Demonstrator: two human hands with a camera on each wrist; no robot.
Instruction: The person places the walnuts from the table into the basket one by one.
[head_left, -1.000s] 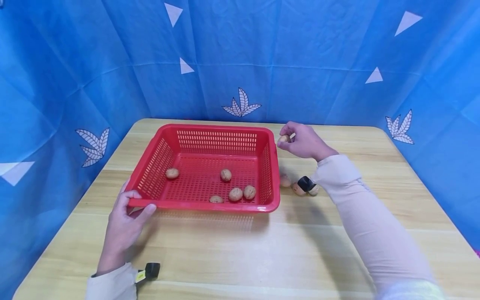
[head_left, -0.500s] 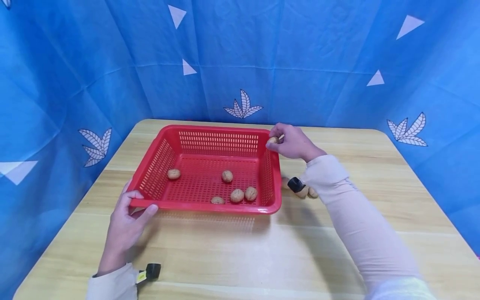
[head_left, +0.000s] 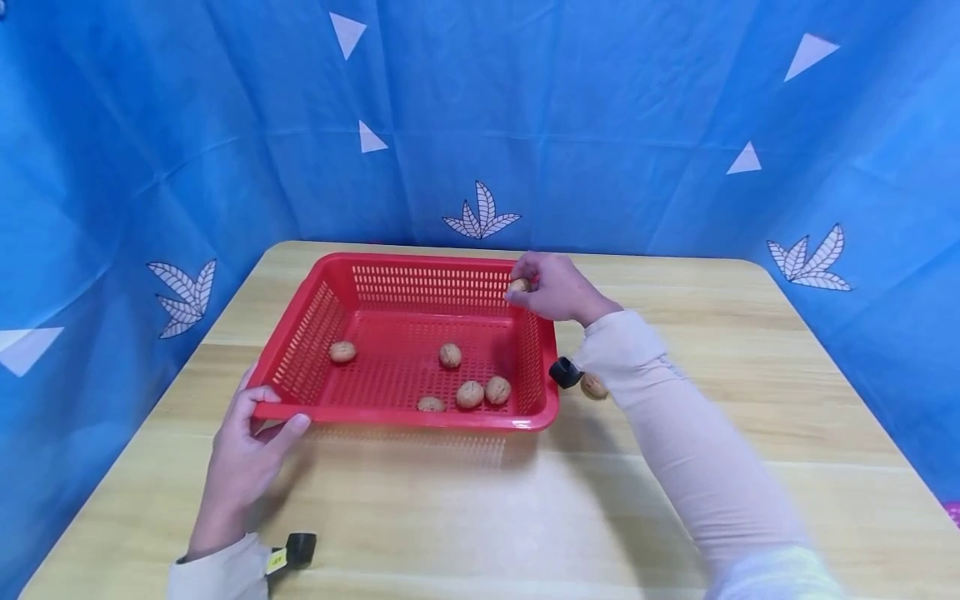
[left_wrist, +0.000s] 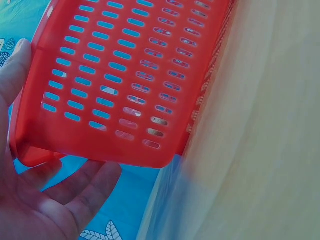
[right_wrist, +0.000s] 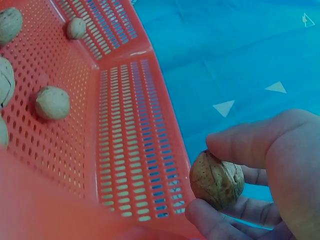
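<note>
A red slotted plastic basket (head_left: 405, 414) stands on the table with several walnuts inside, among them one walnut (head_left: 342, 352) at the left and another walnut (head_left: 450, 356) near the middle. My left hand (head_left: 243, 462) grips the basket's near left corner, thumb on top of the rim and fingers round the outside. At the far right corner of the basket, my right hand (head_left: 558, 287) pinches a walnut (right_wrist: 216, 180) between thumb and fingertips, above the rim. The left wrist view shows the basket's slotted side wall (left_wrist: 115, 75) close up beside the left hand.
A loose walnut (head_left: 595, 386) lies on the wooden table (head_left: 450, 517) right of the basket, partly covered by the right sleeve (head_left: 675, 417). A blue curtain (head_left: 600, 100) with white prints hangs behind and at both sides of the table.
My right hand has moved left with its walnut, from outside the basket's right wall to over the far right corner. The left hand and the walnuts in the basket stay put.
</note>
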